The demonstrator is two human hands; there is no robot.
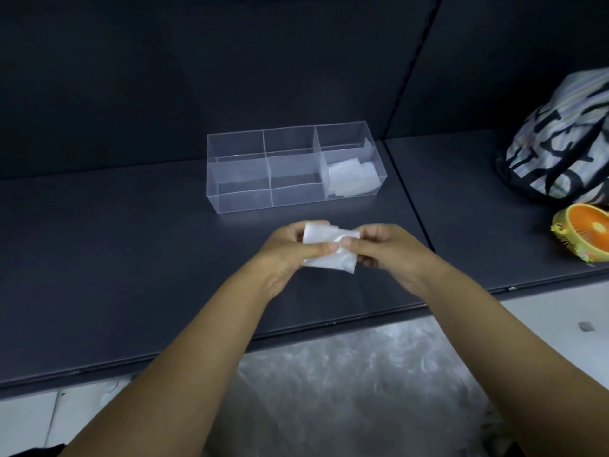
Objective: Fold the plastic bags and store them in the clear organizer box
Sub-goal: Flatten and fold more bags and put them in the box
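A folded white plastic bag is held just above the dark shelf, in front of the clear organizer box. My left hand grips the bag's left side, thumb on top. My right hand pinches its right edge. The box has several compartments. Folded plastic bags lie in its front right compartment. The other compartments look bare.
The dark shelf runs to a front edge near my forearms. A patterned bag and an orange-slice handheld fan sit at the right. A heap of clear plastic lies on the floor below.
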